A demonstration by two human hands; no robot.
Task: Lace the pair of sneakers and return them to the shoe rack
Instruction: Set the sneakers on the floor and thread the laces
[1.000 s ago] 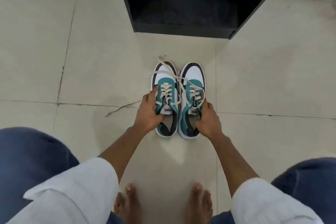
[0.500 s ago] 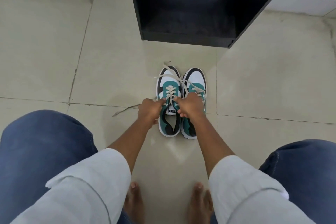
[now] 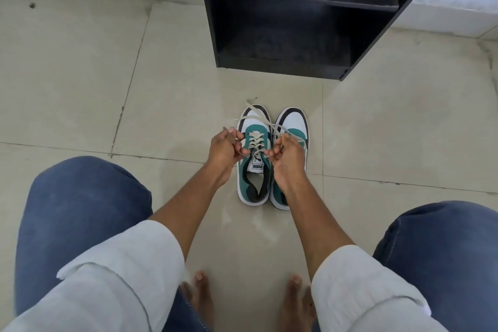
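Here both hands work over the left sneaker (image 3: 253,164), which stands on the tiled floor (image 3: 161,83) touching the right sneaker (image 3: 293,127), toes toward the black shoe rack (image 3: 291,35). The left hand (image 3: 225,151) is curled nearly closed, fingers pinching one end of the pale lace (image 3: 256,116) at the shoe's left side. The right hand (image 3: 287,156) is likewise curled tight, gripping the other lace end, and it covers much of the right sneaker.
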